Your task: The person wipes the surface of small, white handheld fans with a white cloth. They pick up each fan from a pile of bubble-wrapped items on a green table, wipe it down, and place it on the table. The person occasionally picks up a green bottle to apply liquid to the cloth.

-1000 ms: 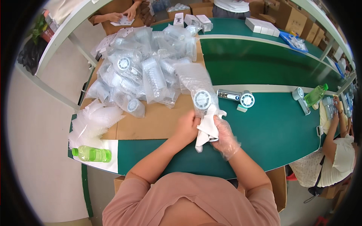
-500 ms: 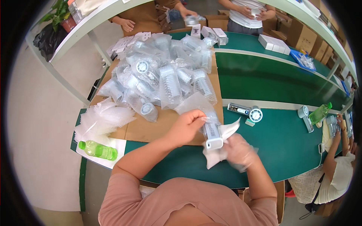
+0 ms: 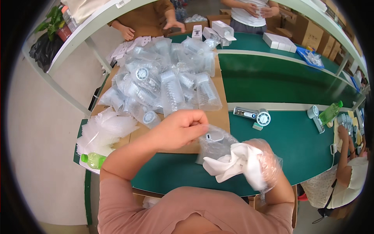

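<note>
My left hand pinches the mouth of a clear plastic bag over the table's front part. Inside the bag sits a pale handheld device, its rounded end with a small dark port showing near the bag's mouth; most of it is hidden. In a loose clear plastic glove, my right hand grips a crumpled white cloth beside the bag. Beyond my hands, a heap of bagged handheld fans lies on brown cardboard.
Right of the cardboard, a handheld fan lies by a small green-and-white block. At left are flat empty bags and a green bottle. Another green bottle lies at right. Co-workers' hands work across the table.
The device has gone from plain view beside the cloth into the bag. My right hand has drawn right with the cloth. Across the table, a co-worker's hand has let go of a clear package.
</note>
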Action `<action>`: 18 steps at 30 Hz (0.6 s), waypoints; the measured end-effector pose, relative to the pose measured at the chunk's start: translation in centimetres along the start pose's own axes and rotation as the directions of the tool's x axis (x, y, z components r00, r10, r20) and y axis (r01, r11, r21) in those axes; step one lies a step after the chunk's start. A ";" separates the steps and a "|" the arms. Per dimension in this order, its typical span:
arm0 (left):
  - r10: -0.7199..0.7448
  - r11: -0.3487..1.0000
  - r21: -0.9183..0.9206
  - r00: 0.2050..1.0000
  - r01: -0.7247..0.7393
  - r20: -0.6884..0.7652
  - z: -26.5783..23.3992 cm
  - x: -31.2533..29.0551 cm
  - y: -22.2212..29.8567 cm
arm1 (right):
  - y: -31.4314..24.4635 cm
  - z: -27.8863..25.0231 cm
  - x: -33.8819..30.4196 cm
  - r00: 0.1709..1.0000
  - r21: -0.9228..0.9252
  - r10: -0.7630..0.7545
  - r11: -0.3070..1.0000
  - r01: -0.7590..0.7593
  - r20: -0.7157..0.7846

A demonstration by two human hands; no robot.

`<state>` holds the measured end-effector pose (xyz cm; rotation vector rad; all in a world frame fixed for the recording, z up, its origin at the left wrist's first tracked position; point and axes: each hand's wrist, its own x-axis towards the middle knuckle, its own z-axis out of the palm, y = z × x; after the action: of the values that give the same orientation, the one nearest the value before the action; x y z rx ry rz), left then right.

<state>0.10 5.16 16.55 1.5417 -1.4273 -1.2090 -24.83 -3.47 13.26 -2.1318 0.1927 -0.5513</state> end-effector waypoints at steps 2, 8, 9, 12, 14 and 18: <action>0.043 0.995 0.087 0.999 -0.045 0.025 0.4 1.4 0.3 | 0.6 0.4 -0.6 0.980 -0.179 0.069 0.979 -0.103 -0.185; 0.291 0.953 0.178 0.907 -0.245 -0.306 -5.9 13.2 0.5 | 6.8 -0.8 -2.7 0.456 0.720 0.558 0.528 0.450 -0.694; 0.463 0.878 0.338 0.784 -0.340 -0.414 -8.3 15.5 0.8 | 10.0 -1.7 -5.0 0.556 0.741 0.500 0.344 0.577 -0.664; 0.767 0.570 0.805 0.457 -0.163 -0.450 -13.5 19.2 2.6 | 13.2 -4.0 -8.5 0.749 0.777 0.209 0.179 0.603 -0.629; 0.644 0.498 0.840 0.557 0.215 -0.524 -15.2 21.8 2.6 | 13.3 -5.0 -8.3 0.750 0.763 0.144 0.155 0.627 -0.646; 0.413 0.149 0.823 0.722 0.549 -0.556 -20.6 26.9 -4.1 | 12.1 -5.6 -8.0 0.631 0.674 0.272 0.102 0.732 -0.726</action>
<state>19.71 -22.74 14.74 2.5470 -1.5714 0.7784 -33.67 -12.00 3.72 -0.3967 -0.1662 -1.3193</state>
